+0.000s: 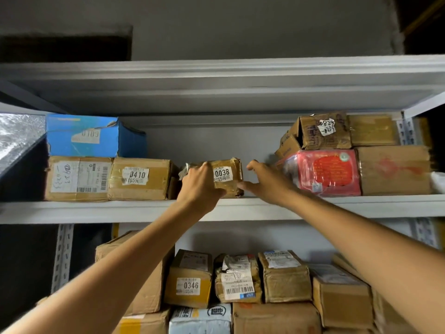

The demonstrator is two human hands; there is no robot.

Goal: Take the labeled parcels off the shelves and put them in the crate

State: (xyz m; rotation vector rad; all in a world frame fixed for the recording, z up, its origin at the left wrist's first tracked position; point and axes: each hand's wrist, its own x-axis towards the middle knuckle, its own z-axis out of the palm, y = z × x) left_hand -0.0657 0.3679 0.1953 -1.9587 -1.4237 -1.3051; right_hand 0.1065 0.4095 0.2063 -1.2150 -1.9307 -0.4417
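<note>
Pick-up step, upper shelf. The small brown tape-wrapped cardboard parcel labelled 0038 [222, 175] stands at the front edge of the grey metal shelf board [337, 208], just right of the brown taped carton labelled 0410 [140, 178] and left of the red plastic-wrapped packet [322, 172]. The left hand [199, 186] is closed around the parcel's left end. The right hand [265, 182], fingers spread and holding nothing, is at the parcel's right side; contact cannot be told. Next, judged: draw the parcel clear of its neighbours. The crate is out of view.
</note>
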